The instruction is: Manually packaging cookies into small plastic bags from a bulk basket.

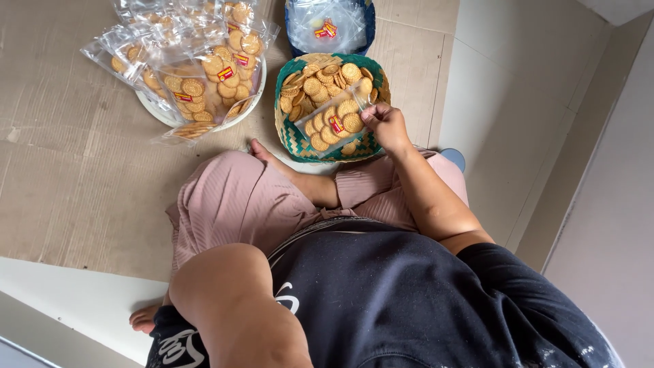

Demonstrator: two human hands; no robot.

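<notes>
One clear packet (332, 125) of round biscuits with a small red-yellow label is pinched at its corner by the right hand (385, 124), fingers closed on the plastic, over the green woven basket (289, 136) of loose biscuits. Left hand is hidden below the forearm; finger state cannot be told. Filled labelled packets (197, 75) are piled on a white plate (158, 113) left of the basket; a blue basket (368, 20) of empty bags sits behind.

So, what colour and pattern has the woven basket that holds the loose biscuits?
The woven basket is green with a tan zigzag pattern, best seen in the head view.
</notes>
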